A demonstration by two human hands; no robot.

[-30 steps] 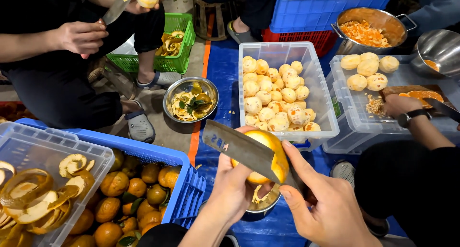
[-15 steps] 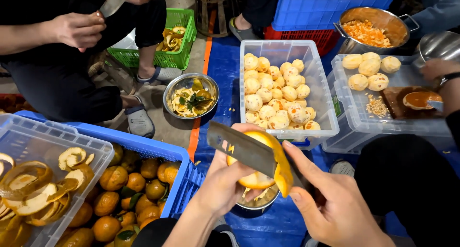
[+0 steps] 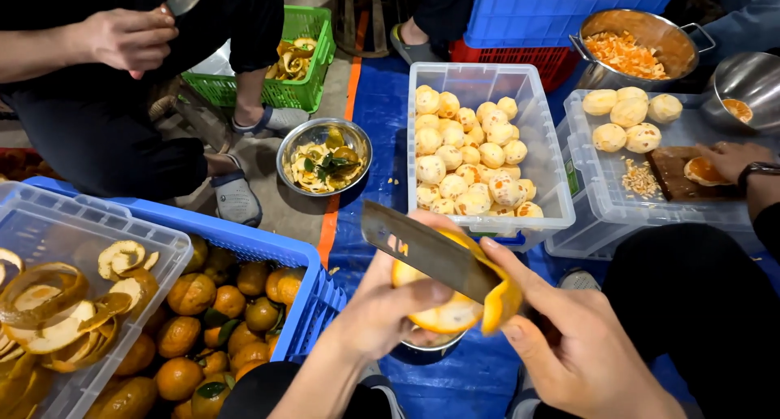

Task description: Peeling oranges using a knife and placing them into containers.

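- While your left hand cups the half-peeled orange over a steel bowl, your right hand grips the knife, mid-peel.
- Judged from here, the remaining rind calls for the blade to stay clear of your left thumb.
- Blue crate of unpeeled fruit at left, clear tub of peeled fruit ahead, a co-worker's hand at right; nothing blocks you.
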